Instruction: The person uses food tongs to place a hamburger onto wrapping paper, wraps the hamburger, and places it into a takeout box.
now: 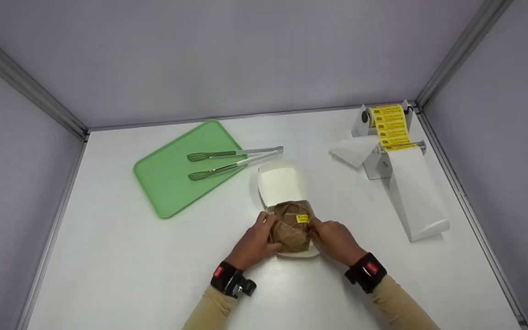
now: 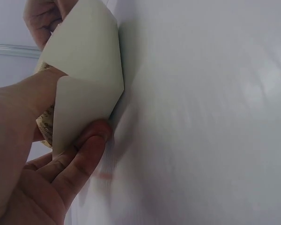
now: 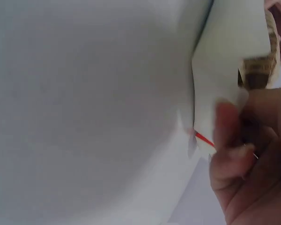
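Observation:
A white clamshell carton [image 1: 282, 183] lies with its lid folded back on the table. In its base sits a rounded bundle wrapped in printed brown paper [image 1: 290, 236], with a yellow sticker [image 1: 302, 218] on its upper right. At the carton's left side, my left hand [image 1: 257, 240] pinches the wall, thumb inside against the bundle and fingers outside, as the left wrist view shows. My right hand [image 1: 337, 240] grips the opposite wall beside the bundle; its curled fingers [image 3: 227, 126] look blurred in the right wrist view. Both hands partly hide the base's sides.
A green tray [image 1: 167, 192] lies at the left, with metal tongs [image 1: 232, 167] resting partly over its right edge. At the back right stands a label dispenser [image 1: 376, 165] with a roll of yellow labels [image 1: 390, 123]; its white backing strip [image 1: 415, 197] trails forward.

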Motion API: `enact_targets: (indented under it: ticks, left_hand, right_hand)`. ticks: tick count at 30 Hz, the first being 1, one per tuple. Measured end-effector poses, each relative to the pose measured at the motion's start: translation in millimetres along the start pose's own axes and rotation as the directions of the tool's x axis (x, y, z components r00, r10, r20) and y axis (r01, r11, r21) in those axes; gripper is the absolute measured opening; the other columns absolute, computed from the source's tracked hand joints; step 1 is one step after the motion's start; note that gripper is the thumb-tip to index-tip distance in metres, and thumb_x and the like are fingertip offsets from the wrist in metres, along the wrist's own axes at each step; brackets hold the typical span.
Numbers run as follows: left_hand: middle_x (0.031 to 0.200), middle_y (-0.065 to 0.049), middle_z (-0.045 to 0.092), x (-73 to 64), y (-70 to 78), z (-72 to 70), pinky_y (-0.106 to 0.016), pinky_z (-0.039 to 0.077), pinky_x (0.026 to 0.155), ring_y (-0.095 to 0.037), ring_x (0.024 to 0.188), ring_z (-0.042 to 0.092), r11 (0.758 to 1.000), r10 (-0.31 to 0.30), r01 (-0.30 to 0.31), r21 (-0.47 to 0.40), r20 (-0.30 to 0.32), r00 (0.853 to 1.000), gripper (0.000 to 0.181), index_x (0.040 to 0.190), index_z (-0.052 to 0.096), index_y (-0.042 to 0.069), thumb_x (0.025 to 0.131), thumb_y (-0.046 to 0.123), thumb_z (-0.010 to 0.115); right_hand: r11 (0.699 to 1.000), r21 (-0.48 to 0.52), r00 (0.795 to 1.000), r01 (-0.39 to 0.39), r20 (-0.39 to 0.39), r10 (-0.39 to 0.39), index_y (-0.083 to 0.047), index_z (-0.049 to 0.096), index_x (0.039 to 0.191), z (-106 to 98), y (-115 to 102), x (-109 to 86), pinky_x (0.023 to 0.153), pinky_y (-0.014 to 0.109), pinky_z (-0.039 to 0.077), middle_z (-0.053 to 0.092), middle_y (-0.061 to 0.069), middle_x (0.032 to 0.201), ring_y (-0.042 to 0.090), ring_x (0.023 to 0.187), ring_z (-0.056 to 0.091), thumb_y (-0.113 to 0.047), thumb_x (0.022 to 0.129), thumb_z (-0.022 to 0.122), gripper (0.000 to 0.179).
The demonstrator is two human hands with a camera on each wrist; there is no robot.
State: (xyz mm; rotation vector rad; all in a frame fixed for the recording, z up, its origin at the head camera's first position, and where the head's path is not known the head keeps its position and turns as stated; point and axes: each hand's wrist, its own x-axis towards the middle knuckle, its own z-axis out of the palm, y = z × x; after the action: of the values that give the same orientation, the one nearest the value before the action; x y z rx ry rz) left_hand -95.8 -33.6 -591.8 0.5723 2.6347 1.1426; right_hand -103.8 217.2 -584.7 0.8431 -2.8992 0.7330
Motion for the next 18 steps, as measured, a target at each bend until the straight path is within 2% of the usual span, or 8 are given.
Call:
enact_targets:
  ticks: [3, 7, 9, 11, 15, 18]
  left_hand:
    - [0.131, -0.002, 0.047, -0.5, 1.4, 1.5, -0.038, 0.057, 0.094, -0.025, 0.117, 0.064, 1.000, 0.005, -0.005, 0.024, -0.009, 1.000, 0.073, 0.148, 0.042, 0.023, 0.086, 0.025, 0.081]
    - [0.143, -0.009, 0.045, -3.0, 3.7, 1.5, -0.040, 0.058, 0.092, -0.030, 0.115, 0.066, 0.998, 0.014, -0.014, 0.060, 0.003, 1.000, 0.082, 0.155, 0.037, 0.038, 0.087, 0.030, 0.081]
    - [0.150, -0.014, 0.041, -4.6, 5.8, 0.6, -0.041, 0.058, 0.090, -0.030, 0.111, 0.067, 0.997, 0.004, -0.006, 0.076, 0.022, 1.000, 0.080, 0.156, 0.034, 0.043, 0.089, 0.033, 0.077]
    - [0.156, -0.016, 0.037, -5.5, 8.0, -0.7, -0.043, 0.057, 0.091, -0.030, 0.110, 0.068, 0.995, -0.016, 0.013, 0.095, 0.026, 1.000, 0.075, 0.155, 0.036, 0.044, 0.089, 0.039, 0.072]
    - [0.159, -0.015, 0.039, -3.9, 12.0, 0.0, -0.046, 0.057, 0.092, -0.033, 0.111, 0.069, 0.984, -0.037, 0.044, 0.175, -0.045, 0.998, 0.063, 0.150, 0.047, 0.039, 0.093, 0.060, 0.062]
    - [0.155, -0.013, 0.046, -2.7, 14.4, 4.4, -0.046, 0.059, 0.089, -0.032, 0.110, 0.071, 0.965, -0.015, 0.045, 0.257, -0.118, 0.993, 0.065, 0.145, 0.056, 0.034, 0.090, 0.069, 0.058]
  right_hand:
    - [1.000, -0.016, 1.000, 0.002, -0.005, -0.002, -0.007, 0.066, 0.098, 2, -2, -0.6, 0.053, 0.030, 0.049, 0.072, 0.007, 0.074, 0.018, 0.060, 0.065, -0.007, 0.090, 0.074, 0.011]
    - [1.000, 0.006, 1.000, -0.008, -0.019, 0.008, -0.008, 0.074, 0.094, 3, -5, 1.0, 0.055, 0.029, 0.052, 0.075, 0.006, 0.077, 0.016, 0.061, 0.067, -0.007, 0.088, 0.076, 0.006]
    - [1.000, -0.006, 1.000, -0.004, -0.018, 0.004, -0.008, 0.076, 0.093, 4, -7, 0.4, 0.054, 0.028, 0.052, 0.075, 0.005, 0.075, 0.015, 0.060, 0.067, -0.006, 0.088, 0.076, 0.006]
    - [1.000, -0.014, 1.000, 0.001, -0.001, -0.001, -0.007, 0.076, 0.094, 5, -9, -0.7, 0.054, 0.027, 0.051, 0.075, 0.006, 0.075, 0.014, 0.060, 0.067, -0.005, 0.088, 0.075, 0.006]
    - [1.000, 0.014, 0.998, -0.016, 0.059, 0.015, -0.006, 0.076, 0.100, 0, -13, -1.5, 0.055, 0.026, 0.049, 0.076, 0.006, 0.080, 0.011, 0.062, 0.065, -0.007, 0.091, 0.071, 0.010]
    - [0.993, 0.098, 0.997, -0.065, 0.040, 0.061, -0.008, 0.077, 0.100, -8, -13, 1.4, 0.056, 0.023, 0.046, 0.077, 0.003, 0.084, 0.005, 0.063, 0.060, -0.007, 0.092, 0.069, 0.010]
